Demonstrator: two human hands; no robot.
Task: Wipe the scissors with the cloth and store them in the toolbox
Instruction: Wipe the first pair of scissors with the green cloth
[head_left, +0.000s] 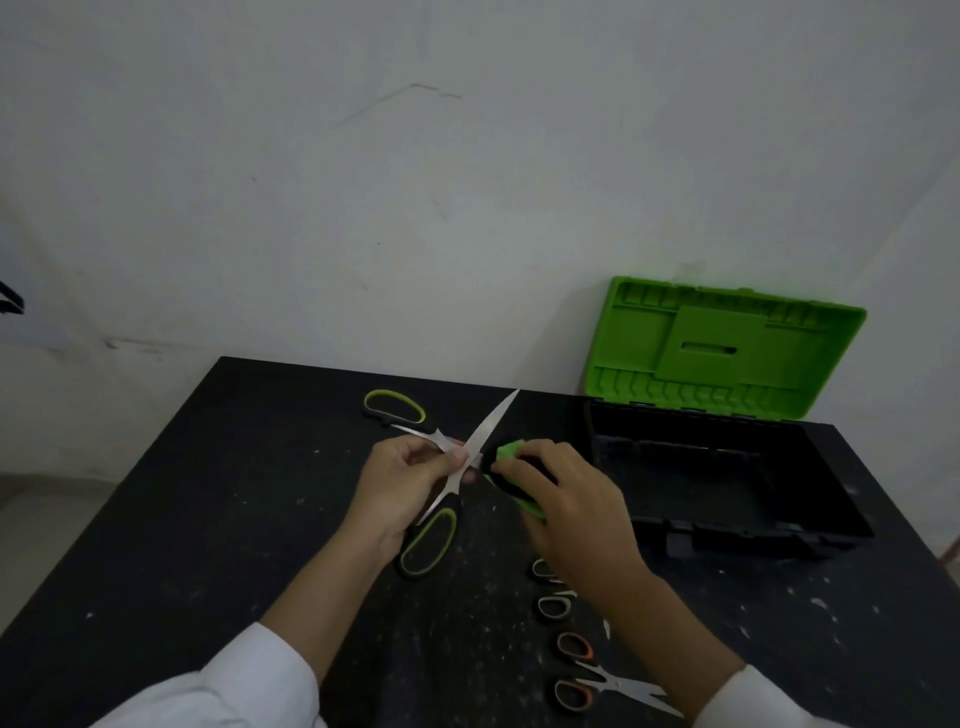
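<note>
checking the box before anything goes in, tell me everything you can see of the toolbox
The toolbox stands open at the table's far right, by the wall. Its base is a black plastic tub, dark inside, with no contents that can be made out. The bright green lid is hinged at the back and stands upright, its ribbed inner face and a slot toward the camera. Neither hand touches it.

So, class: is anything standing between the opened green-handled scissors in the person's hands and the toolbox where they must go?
Nothing visible blocks the way. The scissors are held open by the left hand; the right hand presses the cloth beside the blade. The toolbox sits just to the right, lid up, interior apparently empty.
</note>
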